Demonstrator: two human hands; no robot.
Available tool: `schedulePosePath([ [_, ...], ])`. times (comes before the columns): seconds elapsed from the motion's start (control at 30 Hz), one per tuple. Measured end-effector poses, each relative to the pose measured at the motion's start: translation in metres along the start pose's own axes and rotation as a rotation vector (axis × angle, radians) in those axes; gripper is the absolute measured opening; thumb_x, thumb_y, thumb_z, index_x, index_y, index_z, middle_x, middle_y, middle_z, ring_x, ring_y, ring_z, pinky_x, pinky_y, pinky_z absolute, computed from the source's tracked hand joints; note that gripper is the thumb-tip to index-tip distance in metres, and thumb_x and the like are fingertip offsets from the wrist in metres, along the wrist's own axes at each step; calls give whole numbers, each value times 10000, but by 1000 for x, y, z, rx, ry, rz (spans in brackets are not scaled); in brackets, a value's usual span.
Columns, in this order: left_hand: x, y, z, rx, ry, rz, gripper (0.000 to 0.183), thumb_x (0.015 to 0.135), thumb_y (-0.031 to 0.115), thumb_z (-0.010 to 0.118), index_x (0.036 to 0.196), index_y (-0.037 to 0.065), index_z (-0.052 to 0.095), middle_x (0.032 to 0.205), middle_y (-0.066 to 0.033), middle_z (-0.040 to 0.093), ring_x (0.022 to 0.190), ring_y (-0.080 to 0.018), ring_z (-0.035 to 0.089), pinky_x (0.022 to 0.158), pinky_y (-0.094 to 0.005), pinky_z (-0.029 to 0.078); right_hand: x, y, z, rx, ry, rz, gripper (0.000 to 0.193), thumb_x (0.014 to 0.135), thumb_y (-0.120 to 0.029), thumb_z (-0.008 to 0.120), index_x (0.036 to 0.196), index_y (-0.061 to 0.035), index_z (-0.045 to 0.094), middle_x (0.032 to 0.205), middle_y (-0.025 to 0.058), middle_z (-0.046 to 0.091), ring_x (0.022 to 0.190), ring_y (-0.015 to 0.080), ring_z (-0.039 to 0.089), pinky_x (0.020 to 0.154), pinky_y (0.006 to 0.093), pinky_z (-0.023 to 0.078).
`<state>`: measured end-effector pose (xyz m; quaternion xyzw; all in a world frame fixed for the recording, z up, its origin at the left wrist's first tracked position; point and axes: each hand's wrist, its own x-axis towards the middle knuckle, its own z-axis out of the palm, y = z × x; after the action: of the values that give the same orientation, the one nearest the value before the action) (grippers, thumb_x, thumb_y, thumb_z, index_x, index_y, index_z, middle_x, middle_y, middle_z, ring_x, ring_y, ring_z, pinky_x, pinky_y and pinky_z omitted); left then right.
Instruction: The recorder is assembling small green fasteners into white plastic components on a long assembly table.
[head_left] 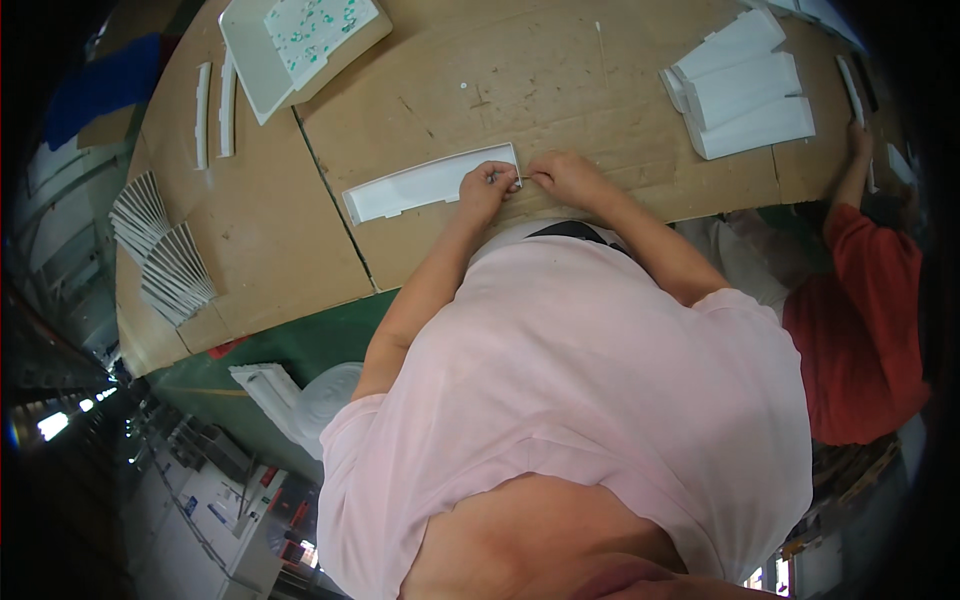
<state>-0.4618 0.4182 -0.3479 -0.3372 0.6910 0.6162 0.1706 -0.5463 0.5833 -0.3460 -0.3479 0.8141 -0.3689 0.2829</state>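
Observation:
A long white shallow trough-shaped part [405,190] with raised edges lies on the table in front of me. My left hand [484,190] is closed at its right end, thumb and fingers pinched by the short end wall. Just beyond that end, my right hand [568,180] is also closed, its fingertips pinching something thin and small that meets the end wall. What this small thing is cannot be made out. The two hands are close together, a narrow gap between their fingertips.
A white bin [262,70] with small green pieces stands at the far left, beside two narrow white strips [202,115]. Fanned stacks of white strips [178,272] lie at left. White trough-shaped parts [745,90] are piled at right. A co-worker in red [860,330] works at the right.

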Motion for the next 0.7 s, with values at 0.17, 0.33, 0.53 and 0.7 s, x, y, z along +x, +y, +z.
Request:
schedulePosePath([
  [0.17,-8,6,3,-38,-4,-52,150,823,116,599,909,-7,612,709,-52,618,598,-82,563,547,-193,470,-9,5,4,100,74,84,136,759,-159,541,847,-94,622,838,149,603,796,326,572,693,416,453],
  [0.33,-6,2,1,-107,-20,-40,145,812,92,611,910,-14,616,721,-63,624,600,-88,569,561,-194,478,-8,-5,3,-2,27,73,138,765,-152,530,849,-98,625,845,152,603,798,328,574,697,408,457],
  [0.53,2,-10,-3,-94,-52,36,142,794,84,628,887,-24,620,736,-71,631,621,-92,574,576,-189,477,-1,-13,5,-259,-48,-64,142,756,-148,528,850,-121,631,851,146,612,822,315,582,698,399,468],
  [0.7,-1,-6,3,261,40,213,187,742,178,659,803,1,654,696,-64,639,616,-117,572,606,-246,454,-5,-12,24,-179,36,-128,159,748,-137,506,817,-86,640,828,136,615,790,307,590,695,400,463],
])
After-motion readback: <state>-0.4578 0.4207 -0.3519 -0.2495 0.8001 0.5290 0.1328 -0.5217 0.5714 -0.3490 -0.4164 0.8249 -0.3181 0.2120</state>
